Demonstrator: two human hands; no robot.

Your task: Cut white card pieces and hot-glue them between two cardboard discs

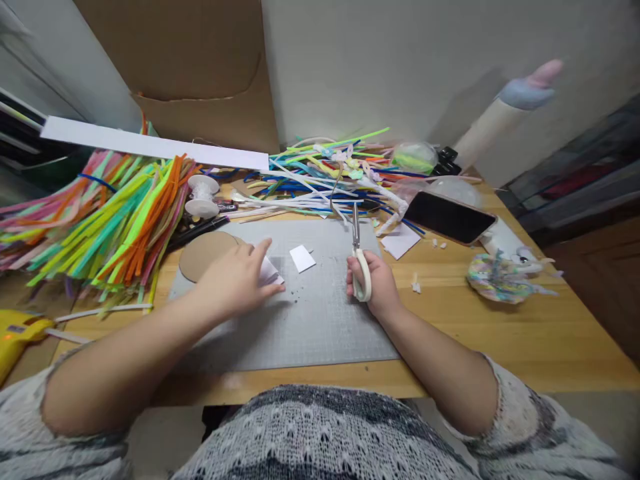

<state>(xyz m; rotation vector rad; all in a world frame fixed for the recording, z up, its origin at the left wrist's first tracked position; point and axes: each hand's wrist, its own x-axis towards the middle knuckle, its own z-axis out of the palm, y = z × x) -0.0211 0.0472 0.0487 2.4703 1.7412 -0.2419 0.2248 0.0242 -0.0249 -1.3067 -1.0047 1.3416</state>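
The scissors (pixel 356 243) are standing at 3 o'clock from a small white card (pixel 303 259), closed blades pointing toward 12; the right hand (pixel 376 283) is gripping their handles, its forearm slanting in from 4 o'clock. The left hand (pixel 236 279), reaching from 8 o'clock, is holding thumb and forefinger apart over white papers (pixel 271 272); whether it is touching them, I cannot tell. A gray mat (pixel 320 327) is lying beneath on the table (pixel 450 347).

Nothing legible — the label (pixel 17 328) on the glue gun (pixel 15 343) blurs.
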